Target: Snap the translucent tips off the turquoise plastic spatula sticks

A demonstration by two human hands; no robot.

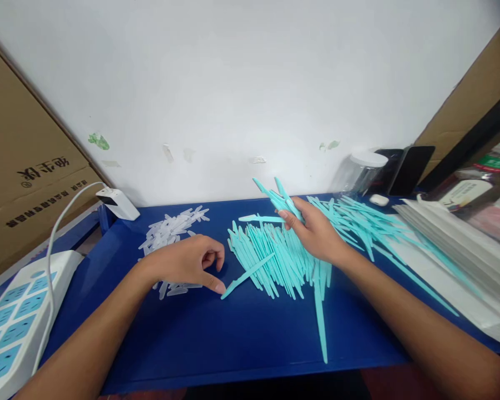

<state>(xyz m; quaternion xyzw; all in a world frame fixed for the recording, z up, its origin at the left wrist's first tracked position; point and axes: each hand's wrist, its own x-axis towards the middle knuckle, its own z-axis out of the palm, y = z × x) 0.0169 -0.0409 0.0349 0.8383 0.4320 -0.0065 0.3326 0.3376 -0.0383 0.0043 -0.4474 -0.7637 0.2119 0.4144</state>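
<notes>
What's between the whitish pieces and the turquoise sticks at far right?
In the head view, another pile of turquoise sticks, with the left hand beside it and the right hand holding more sticks above it.

Blue table (233, 339), lower centre. Bears teal strips (270, 258) mid-frame and right of centre, translucent pieces (166, 232) left, lidded jar (357, 175) further right.

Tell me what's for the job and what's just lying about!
Seemingly for the job:
long turquoise plastic sticks, some held in the right hand
small translucent white plastic pieces, near the left hand

Seemingly just lying about:
white, blue-socketed plastic power strip
clear, white-lidded round jar
</notes>
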